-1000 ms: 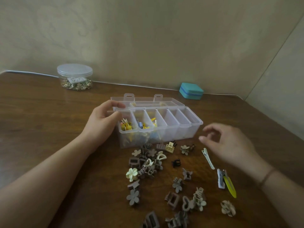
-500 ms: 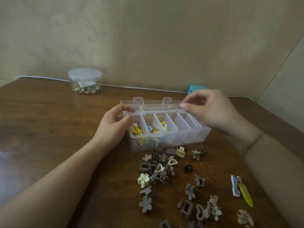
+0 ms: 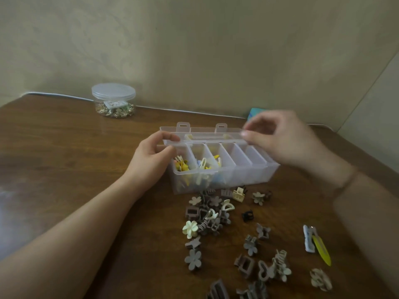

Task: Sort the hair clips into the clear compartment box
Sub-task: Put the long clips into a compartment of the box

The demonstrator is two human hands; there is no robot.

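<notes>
The clear compartment box [image 3: 244, 175] stands open mid-table; its two left compartments hold yellow, white and blue clips, the others look empty. My left hand [image 3: 149, 162] grips the box's left end, thumb on the wall and forefinger on the lid's corner. My right hand [image 3: 280, 141] pinches the right end of the clear lid [image 3: 207, 137], which tilts up behind the compartments. Loose hair clips [image 3: 207, 219], mostly brown and cream flower and claw shapes, lie scattered in front of the box. A long yellow clip [image 3: 321, 251] lies at the right beside a white one.
A round clear jar [image 3: 113, 100] with small gold pieces stands at the back left near the wall. A teal case [image 3: 253, 112] peeks out behind my right hand. A small black claw clip [image 3: 247, 215] lies apart from the pile. The wooden table [image 3: 64, 158] runs to the wall.
My right hand rose from near the loose clips to the back right of the box and took hold of the lid's end. The left hand stayed on the box's left end.
</notes>
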